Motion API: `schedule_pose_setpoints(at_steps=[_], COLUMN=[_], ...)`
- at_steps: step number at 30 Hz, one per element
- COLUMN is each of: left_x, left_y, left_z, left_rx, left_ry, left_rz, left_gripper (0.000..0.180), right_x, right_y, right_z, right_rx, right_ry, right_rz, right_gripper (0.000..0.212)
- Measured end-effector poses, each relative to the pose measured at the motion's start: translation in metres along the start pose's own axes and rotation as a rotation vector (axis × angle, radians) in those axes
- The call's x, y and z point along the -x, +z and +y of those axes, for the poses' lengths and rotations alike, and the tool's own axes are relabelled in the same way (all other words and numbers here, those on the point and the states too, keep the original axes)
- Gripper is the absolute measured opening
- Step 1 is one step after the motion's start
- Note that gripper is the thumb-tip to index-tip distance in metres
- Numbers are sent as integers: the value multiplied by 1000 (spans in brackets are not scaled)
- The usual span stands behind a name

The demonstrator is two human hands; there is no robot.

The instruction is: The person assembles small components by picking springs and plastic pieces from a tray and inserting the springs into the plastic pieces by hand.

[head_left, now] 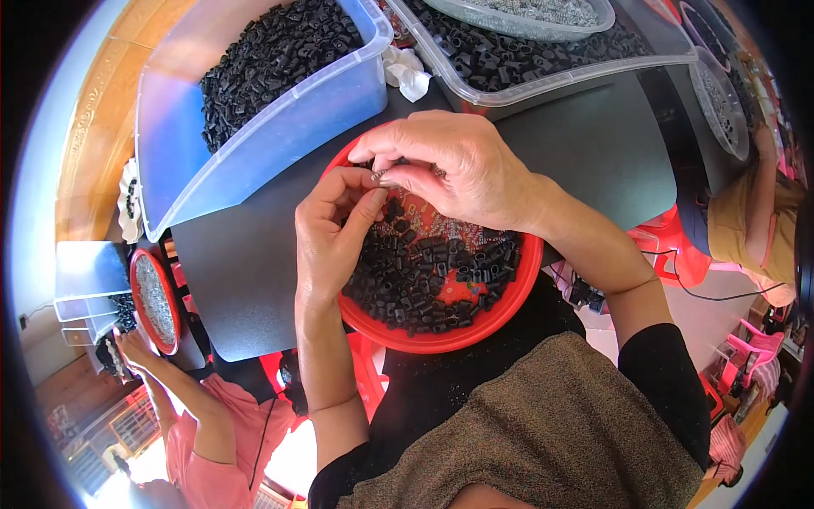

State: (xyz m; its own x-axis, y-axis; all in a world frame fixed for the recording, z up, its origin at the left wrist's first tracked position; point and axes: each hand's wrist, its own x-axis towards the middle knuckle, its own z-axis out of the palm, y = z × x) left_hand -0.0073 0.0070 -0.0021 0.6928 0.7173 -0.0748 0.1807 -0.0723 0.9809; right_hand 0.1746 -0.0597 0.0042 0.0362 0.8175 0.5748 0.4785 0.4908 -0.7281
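Head view looks straight down on a dark bench (593,161) where a round red tray (509,293) sits in front of the person. It holds a heap of small black tube-shaped pieces (415,271) toward its near and left side, with a patch of small silvery metal parts (441,227) further back and bare red floor showing in spots.

Both hands meet above the far rim of the tray. The left hand (331,242) has its thumb and forefinger closed together at their tips, right against the fingers of the right hand (454,165). The right hand is curled, its fingertips pinching a small thin metal piece (379,175) that juts toward the left thumb. Whether the left fingers also grip that piece cannot be told.

Behind the tray stand 2 clear plastic bins. The left bin (280,136) is tilted and piled with the same black pieces. The right bin (551,81) also holds black pieces, and a shallower clear tray of silvery parts (534,13) rests on top of them. A crumpled white cloth (405,72) lies between the 2 bins.

At the far left another person's hand (136,343) rests by a second red tray (154,299) filled with silvery parts. At the right edge a clear round dish (721,106) holds more small parts.
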Motion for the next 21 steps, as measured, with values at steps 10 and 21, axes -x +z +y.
schedule_pose_setpoints(at_steps=[10,21], left_x=[-1,1], left_y=[-2,2], left_z=[-1,2], left_rx=[186,47], left_ry=[37,22], left_rz=[85,125], left_gripper=[20,14], right_x=[5,5], right_y=[2,1], right_z=[3,4], right_rx=[-2,139], right_ry=[98,129], right_rz=[-84,-179], right_gripper=[36,49])
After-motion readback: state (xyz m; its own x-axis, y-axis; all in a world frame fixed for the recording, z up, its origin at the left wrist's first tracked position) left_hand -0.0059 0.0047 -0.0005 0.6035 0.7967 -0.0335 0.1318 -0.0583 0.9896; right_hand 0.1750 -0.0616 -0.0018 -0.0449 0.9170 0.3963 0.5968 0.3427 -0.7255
